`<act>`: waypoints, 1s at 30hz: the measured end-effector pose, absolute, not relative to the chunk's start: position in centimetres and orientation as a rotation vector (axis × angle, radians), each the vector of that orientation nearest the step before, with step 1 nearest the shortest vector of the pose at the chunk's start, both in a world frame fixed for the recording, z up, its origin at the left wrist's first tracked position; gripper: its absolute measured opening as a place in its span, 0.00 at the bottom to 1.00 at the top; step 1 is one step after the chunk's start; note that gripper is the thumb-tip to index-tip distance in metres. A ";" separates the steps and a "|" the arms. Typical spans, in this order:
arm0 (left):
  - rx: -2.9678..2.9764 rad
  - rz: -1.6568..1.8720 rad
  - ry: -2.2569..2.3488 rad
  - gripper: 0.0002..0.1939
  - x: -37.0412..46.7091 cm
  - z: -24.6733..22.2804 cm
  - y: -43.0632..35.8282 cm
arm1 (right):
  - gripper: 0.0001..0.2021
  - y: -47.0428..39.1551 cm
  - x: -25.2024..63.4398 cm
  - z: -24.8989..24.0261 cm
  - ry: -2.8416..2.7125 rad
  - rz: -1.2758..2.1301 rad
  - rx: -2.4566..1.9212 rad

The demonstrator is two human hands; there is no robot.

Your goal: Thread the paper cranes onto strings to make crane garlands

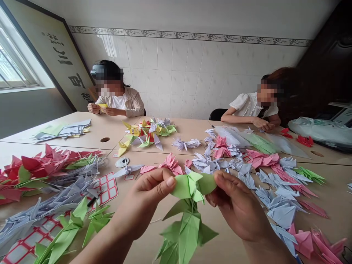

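Observation:
A string of green folded paper cranes [189,231] hangs between my hands, close to me over the table. My left hand [147,200] pinches the left wing of the top green crane between thumb and fingers. On the other side, my right hand [236,205] pinches that crane's right wing. The wings are spread apart, with the crane's folded middle upright between them. Below it, more green cranes are stacked, their lower end cut off by the frame edge. Loose green cranes [66,234] lie left of my left forearm.
Pink cranes [49,157] and pale blue strings [35,212] cover the left side. A blue and pink chain [283,212] curves along the right. Mixed cranes [148,132] lie further back. Two people sit across the table [96,146].

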State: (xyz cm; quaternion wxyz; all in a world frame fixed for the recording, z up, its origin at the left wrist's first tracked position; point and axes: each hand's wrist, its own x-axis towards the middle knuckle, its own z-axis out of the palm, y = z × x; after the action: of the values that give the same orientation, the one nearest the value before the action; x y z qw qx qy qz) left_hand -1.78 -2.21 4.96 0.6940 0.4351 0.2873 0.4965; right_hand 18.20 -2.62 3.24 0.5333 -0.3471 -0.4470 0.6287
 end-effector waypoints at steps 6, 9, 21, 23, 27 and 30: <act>0.890 1.098 0.594 0.11 -1.6 4.7 -2.0 | 0.16 -2.5 18.3 3.0 -0.957 1.485 -0.805; 0.910 1.134 0.609 0.11 -1.7 4.6 -2.0 | 0.16 -2.4 18.4 3.1 -0.964 1.482 -0.818; 0.940 1.129 0.613 0.12 -1.7 4.8 -1.9 | 0.16 -2.3 18.5 3.2 -0.971 1.444 -0.798; 0.945 1.130 0.612 0.12 -1.7 4.8 -2.0 | 0.16 -2.3 18.5 3.3 -0.972 1.440 -0.799; 0.966 1.128 0.614 0.12 -1.8 4.8 -1.9 | 0.15 -2.3 18.6 3.3 -0.965 1.450 -0.812; 0.967 1.120 0.618 0.12 -1.8 4.8 -1.8 | 0.15 -2.3 18.6 3.3 -0.967 1.454 -0.813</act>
State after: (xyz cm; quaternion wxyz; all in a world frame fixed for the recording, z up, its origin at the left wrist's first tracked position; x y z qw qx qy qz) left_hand -1.80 -1.84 4.76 0.6954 0.4333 0.2768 0.5020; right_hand 18.61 -2.32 3.27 0.5710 -0.3465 -0.4123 0.6195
